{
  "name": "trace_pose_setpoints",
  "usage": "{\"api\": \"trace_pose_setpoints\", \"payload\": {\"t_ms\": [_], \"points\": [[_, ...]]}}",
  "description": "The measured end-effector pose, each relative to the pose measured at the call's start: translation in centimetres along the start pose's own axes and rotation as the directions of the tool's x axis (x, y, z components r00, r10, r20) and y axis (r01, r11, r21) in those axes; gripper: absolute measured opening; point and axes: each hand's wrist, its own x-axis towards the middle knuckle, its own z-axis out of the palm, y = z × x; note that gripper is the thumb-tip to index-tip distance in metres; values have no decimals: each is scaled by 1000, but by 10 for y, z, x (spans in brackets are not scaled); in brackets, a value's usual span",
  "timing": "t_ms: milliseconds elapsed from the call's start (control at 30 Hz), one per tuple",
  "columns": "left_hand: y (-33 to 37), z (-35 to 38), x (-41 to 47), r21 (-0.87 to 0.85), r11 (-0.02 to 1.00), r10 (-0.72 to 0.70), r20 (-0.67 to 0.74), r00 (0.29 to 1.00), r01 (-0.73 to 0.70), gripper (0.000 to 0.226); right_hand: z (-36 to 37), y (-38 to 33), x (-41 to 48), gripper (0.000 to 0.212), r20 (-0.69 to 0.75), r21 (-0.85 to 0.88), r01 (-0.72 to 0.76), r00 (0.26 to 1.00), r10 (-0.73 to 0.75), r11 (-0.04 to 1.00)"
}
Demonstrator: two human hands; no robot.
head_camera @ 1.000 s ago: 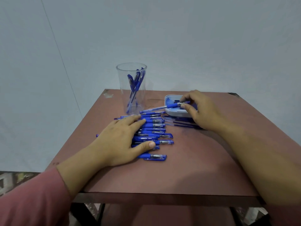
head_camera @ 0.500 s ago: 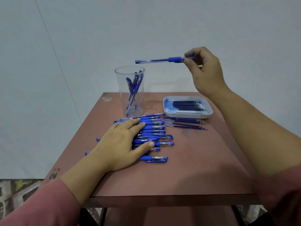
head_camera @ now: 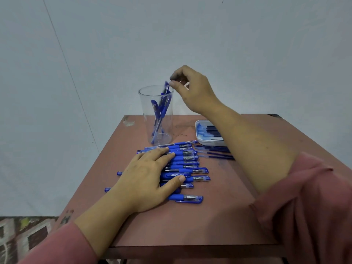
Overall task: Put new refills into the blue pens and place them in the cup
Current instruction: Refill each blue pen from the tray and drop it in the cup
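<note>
Hovering just above the rim of the clear cup (head_camera: pixel 144 119), our right hand (head_camera: pixel 194 92) has its thumb and forefinger curled close together over the top end of a blue pen (head_camera: pixel 166 88). That pen stands tilted, its upper end blurred at the rim and its lower part already inside the cup. Whether our fingertips grip it or it is free of them, we cannot tell. A few other pens (head_camera: pixel 159 113) lean inside the cup, so we judge that only a small share of the work is finished. Our left hand (head_camera: pixel 146 178) lies flat with straight fingers on the row of pens (head_camera: pixel 188 170) on the table (head_camera: pixel 219 206), pressing them and grasping none. That row is much larger than the group in the cup, and we cannot make out from here whether these pens already carry refills. Dark refills (head_camera: pixel 212 130) lie in the white tray (head_camera: pixel 200 138) to the right of the cup, partly hidden by our forearm, and more loose refills (head_camera: pixel 215 153) lie on the table between the tray and the row. By our estimate most of the refilling and placing is yet to be done.
</note>
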Motion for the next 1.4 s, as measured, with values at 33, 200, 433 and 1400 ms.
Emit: {"api": "trace_pose_setpoints", "payload": {"t_ms": [33,200,433,1400], "points": [[0,0,0,-2,1000,-1,-1,1000,1,85,0,1,-3,13,22,-28,-3,1000,3,1000],[1,0,0,-2,1000,-4,4,1000,4,86,-12,6,-27,20,89,-104,-16,996,26,994],[1,0,0,-4,1000,0,-8,1000,0,85,-41,12,-88,20,291,-243,-13,953,86,970],[4,-4,0,-68,997,24,-99,995,-31,77,-50,4,-137,9,356,-168,-113,920,167,979]]}}
